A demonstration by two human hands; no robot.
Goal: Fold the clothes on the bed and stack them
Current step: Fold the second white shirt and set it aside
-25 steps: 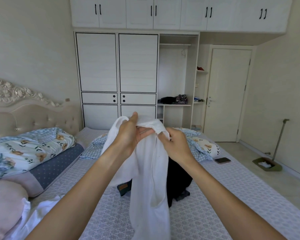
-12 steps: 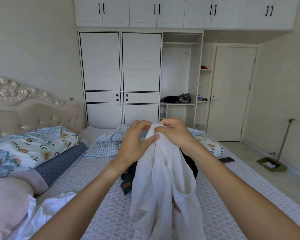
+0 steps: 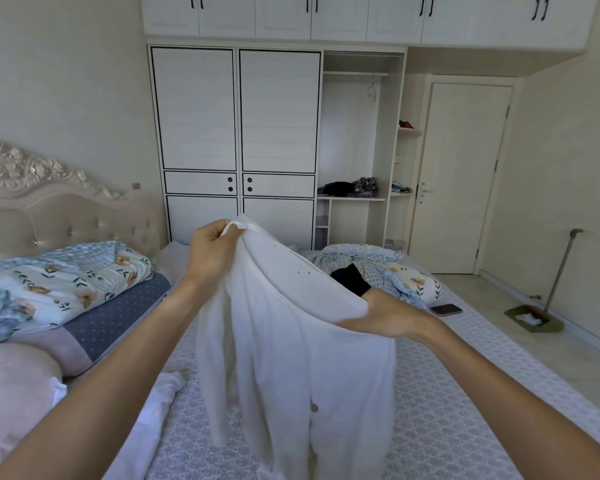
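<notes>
You're near the start, by the look of it — nothing folded or stacked shows anywhere on the bed point(image 3: 447, 410). You hold the white shirt point(image 3: 291, 358) up in the air over the mattress, opened out along its top edge, its lower part hanging down toward the sheet. Dark clothes point(image 3: 350, 278) lie in a heap farther up the bed, partly hidden behind the shirt, and another white garment point(image 3: 153, 403) is crumpled near the left edge, beside the pillows point(image 3: 84, 306). All of these remain to be folded, I judge, and a stack is yet to begin.

Your left hand point(image 3: 210, 252) is raised and closed in a pinch — thumb and fingers gripping one end of the shirt's top edge. Your right hand point(image 3: 388, 317) sits lower and to the right, fingers curled over the cloth at the other end, so the edge sags in a curve between them. A phone point(image 3: 445, 310) rests on the bed near its right side, apart from the clothes.
</notes>
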